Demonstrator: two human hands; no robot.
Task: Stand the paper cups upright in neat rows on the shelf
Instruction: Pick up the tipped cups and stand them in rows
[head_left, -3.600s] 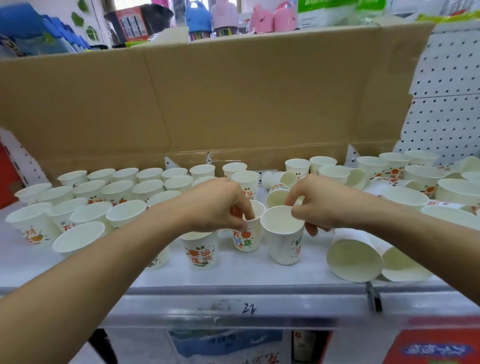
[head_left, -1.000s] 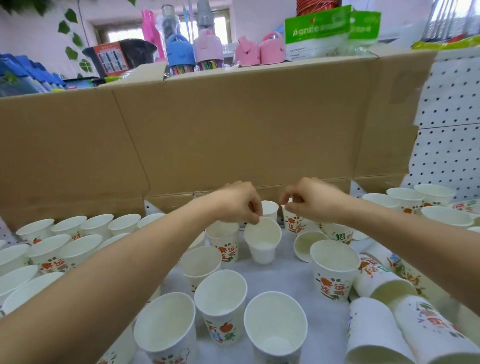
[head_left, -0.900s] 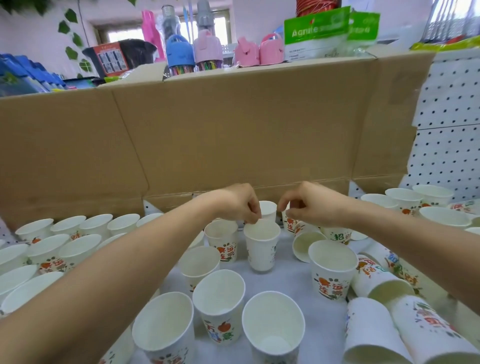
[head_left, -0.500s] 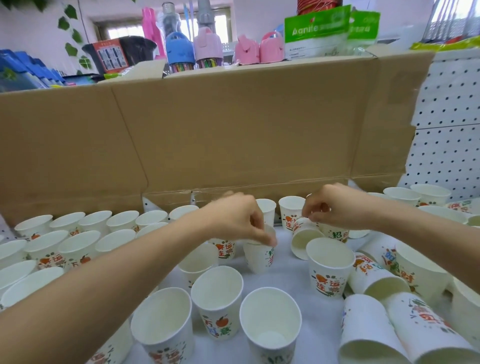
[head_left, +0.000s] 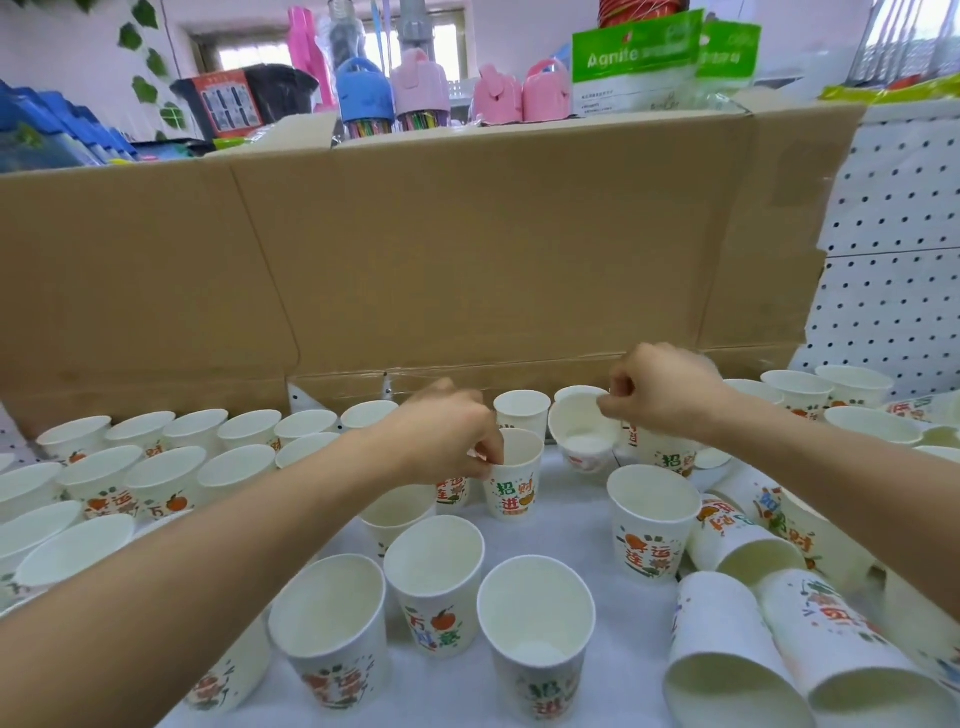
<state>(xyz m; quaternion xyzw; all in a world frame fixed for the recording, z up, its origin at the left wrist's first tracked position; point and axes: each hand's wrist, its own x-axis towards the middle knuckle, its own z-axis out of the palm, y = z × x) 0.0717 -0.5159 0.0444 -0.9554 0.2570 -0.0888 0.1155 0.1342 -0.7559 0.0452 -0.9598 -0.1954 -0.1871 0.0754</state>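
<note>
The rim of an upright printed cup (head_left: 513, 486) is pinched between the thumb and fingertips of the left hand (head_left: 441, 436), the fingers curled narrowly over its left edge. The cup's base is set on the white shelf (head_left: 566, 525). A tilted cup (head_left: 581, 435) is held at its rim by the curled fingers of the right hand (head_left: 662, 399). It hangs just left of those fingers with its mouth turned towards the camera; whether its base touches the shelf cannot be told.

Between the 2 sets of fingers and slightly behind them, 1 back cup (head_left: 522, 410) is stood close to the cardboard wall (head_left: 467, 249). Left of the left fingers, rows of standing cups (head_left: 156, 467) are ranged, well apart from the pinched cup. Nearer the camera than the fingers, 3 front cups (head_left: 434, 577) are grouped upright. 1 lone cup (head_left: 652, 519) is stood below the right fingers. Right of it, 2 fallen cups (head_left: 727, 670) are laid on their sides, mouths towards the camera. A pegboard (head_left: 893, 270) is seen behind and right of the right hand.
</note>
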